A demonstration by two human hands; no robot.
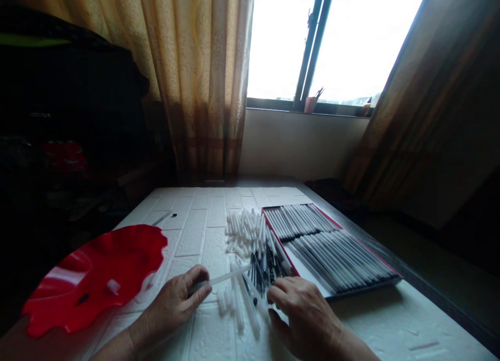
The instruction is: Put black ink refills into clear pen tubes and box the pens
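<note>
My left hand [183, 297] is closed, pinching a translucent white pen barrel [230, 273] that points right across the table. My right hand [299, 311] is bent over the near end of a pile of dark, slim pen parts [265, 264]. Its fingers are curled, with a gap between thumb and forefinger and nothing visible there. Several loose translucent barrels [246, 309] lie between my hands. Beyond them is a heap of short white tubes [246, 228]. To the right, a red-edged shallow box [287, 254] holds two rows of assembled-looking pens [344, 259].
A red wavy-rimmed plastic dish [150, 241] sits at the left, with a small white piece and a black piece in it. Behind it lie a thin grey stick [161, 218] and a small black cap [174, 215]. The white brick-patterned table [191, 236] ends below a curtained window.
</note>
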